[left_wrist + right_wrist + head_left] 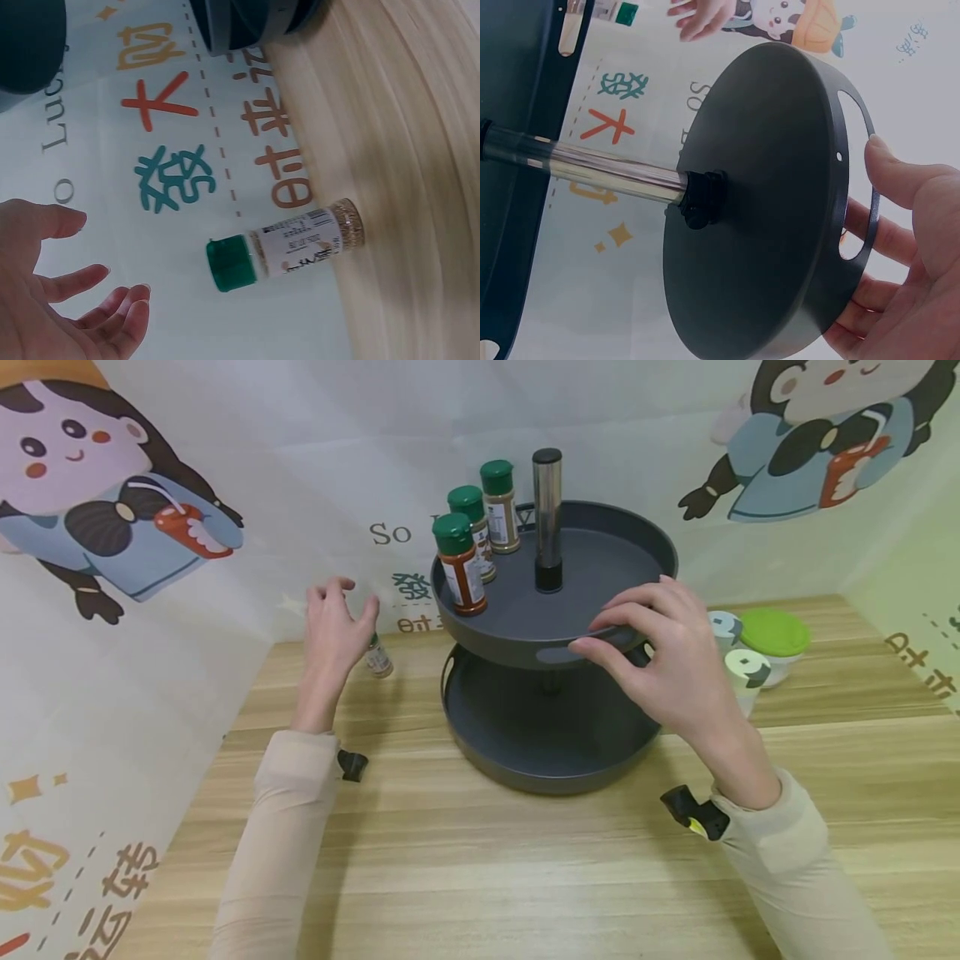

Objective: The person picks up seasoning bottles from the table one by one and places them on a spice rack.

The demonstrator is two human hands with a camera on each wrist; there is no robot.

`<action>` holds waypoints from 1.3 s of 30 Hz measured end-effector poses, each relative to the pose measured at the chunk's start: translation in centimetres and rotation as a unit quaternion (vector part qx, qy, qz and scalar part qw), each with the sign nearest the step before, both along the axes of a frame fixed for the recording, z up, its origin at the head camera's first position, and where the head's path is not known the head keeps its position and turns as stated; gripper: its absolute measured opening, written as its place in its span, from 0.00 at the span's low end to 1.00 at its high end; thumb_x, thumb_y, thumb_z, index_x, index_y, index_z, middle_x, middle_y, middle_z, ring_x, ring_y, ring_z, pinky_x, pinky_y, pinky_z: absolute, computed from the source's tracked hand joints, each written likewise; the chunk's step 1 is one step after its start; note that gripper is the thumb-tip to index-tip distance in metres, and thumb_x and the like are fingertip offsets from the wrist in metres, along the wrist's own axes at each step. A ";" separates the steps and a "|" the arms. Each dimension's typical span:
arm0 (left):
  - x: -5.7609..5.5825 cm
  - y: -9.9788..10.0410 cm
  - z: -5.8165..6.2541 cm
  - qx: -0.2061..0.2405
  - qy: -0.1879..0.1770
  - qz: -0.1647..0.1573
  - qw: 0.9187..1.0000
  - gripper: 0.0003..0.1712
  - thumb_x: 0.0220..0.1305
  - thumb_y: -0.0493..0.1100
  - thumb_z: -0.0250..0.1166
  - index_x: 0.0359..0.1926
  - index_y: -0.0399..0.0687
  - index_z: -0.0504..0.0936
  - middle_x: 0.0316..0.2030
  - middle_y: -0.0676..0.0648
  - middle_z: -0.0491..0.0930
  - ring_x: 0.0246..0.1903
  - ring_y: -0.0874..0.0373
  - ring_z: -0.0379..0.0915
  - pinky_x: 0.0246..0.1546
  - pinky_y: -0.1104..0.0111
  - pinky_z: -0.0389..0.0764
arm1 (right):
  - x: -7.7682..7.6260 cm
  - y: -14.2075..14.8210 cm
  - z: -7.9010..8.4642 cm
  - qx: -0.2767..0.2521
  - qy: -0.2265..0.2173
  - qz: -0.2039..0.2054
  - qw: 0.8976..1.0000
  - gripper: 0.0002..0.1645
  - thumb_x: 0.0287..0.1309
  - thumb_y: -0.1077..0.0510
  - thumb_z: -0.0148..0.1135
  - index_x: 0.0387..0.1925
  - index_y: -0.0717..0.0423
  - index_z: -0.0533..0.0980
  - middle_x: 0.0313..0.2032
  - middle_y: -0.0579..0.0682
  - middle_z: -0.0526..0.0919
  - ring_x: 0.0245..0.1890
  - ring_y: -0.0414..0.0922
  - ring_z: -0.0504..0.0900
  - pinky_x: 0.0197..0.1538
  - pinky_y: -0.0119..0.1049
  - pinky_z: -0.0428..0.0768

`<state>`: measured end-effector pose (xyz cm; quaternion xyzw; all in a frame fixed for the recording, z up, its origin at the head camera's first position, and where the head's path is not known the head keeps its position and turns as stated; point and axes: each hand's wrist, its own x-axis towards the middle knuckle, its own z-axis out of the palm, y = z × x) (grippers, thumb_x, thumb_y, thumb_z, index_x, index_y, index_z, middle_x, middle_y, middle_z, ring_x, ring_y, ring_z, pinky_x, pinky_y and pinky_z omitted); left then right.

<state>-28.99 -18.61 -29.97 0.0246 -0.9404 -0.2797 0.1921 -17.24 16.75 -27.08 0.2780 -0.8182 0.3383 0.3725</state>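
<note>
My left hand (330, 631) is raised over the back left of the table, fingers loosely bent and holding nothing. Just beside and below it stands a small spice jar (379, 662), partly hidden by the hand in the head view. The left wrist view shows the jar's green cap (231, 262) and white label, apart from the fingers. With thumb and fingers, my right hand (667, 652) grips the front right rim of a dark two-tier spice rack (491, 647), by the handle slot. Three green-capped spice jars stand on its upper tier at the left, one jar (461, 577) orange-red.
A metal post (548, 518) rises from the upper tier. The lower tier (517, 768) rests on the wooden table (487, 877). Right of the rack stand a green-lidded tub (776, 633) and two small containers with patterned lids. A printed sheet (300, 452) covers the wall behind.
</note>
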 end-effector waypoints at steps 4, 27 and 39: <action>-0.5 -0.4 -0.7 -0.002 -0.008 0.000 1.000 0.30 0.64 0.55 0.51 0.59 0.39 0.65 0.55 0.33 0.59 0.48 0.42 0.64 0.46 0.53 0.68 | 0.0 0.0 -0.1 0.003 -0.002 -0.002 1.000 0.14 0.37 0.54 0.76 0.28 0.56 0.82 0.34 0.51 0.78 0.42 0.51 0.73 0.64 0.47 0.53; -2.2 -1.2 -3.6 0.005 -0.042 0.016 0.999 0.30 0.63 0.51 0.53 0.59 0.35 0.63 0.55 0.30 0.58 0.51 0.38 0.61 0.47 0.50 0.69 | 0.0 0.0 0.1 -0.003 0.001 -0.003 1.000 0.15 0.35 0.55 0.76 0.27 0.56 0.82 0.33 0.51 0.78 0.41 0.51 0.73 0.64 0.47 0.53; -2.5 -1.9 -4.9 -0.017 -0.091 0.005 0.996 0.28 0.63 0.46 0.54 0.58 0.33 0.63 0.52 0.28 0.62 0.46 0.37 0.65 0.42 0.52 0.73 | -0.1 0.1 0.0 -0.004 0.004 0.002 1.000 0.14 0.35 0.55 0.76 0.27 0.56 0.82 0.33 0.51 0.78 0.41 0.51 0.73 0.64 0.48 0.53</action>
